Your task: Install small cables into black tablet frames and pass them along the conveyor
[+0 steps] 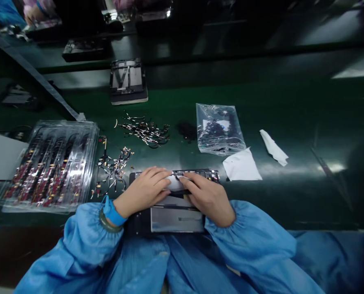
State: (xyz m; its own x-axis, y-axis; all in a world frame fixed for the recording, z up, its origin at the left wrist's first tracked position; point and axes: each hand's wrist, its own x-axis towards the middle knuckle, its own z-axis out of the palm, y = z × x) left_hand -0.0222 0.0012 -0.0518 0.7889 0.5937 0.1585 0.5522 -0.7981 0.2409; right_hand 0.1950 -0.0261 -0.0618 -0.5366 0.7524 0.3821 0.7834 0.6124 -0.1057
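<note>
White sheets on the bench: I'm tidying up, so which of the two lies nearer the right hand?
The broad sheet, at the clear bag's lower edge, is nearer the right hand; the narrow sheet lies farther off to the right.

Left hand (148,188): loose small cables (126,153) crowd just left of it, and beyond them the clear trays (92,141) block a low sweep.
Ahead of left hand: a cable pile (146,132) sits in my way, with the panel stack (128,90) farther out.
Right hand (211,198): the plastic bag (220,139) and a white cloth (242,166) obstruct me ahead and to its right.
Open lane: I can pass over the green surface (298,110) well right of that hand, skirting a narrow cloth (273,148) and a thin tool (325,167).
</note>
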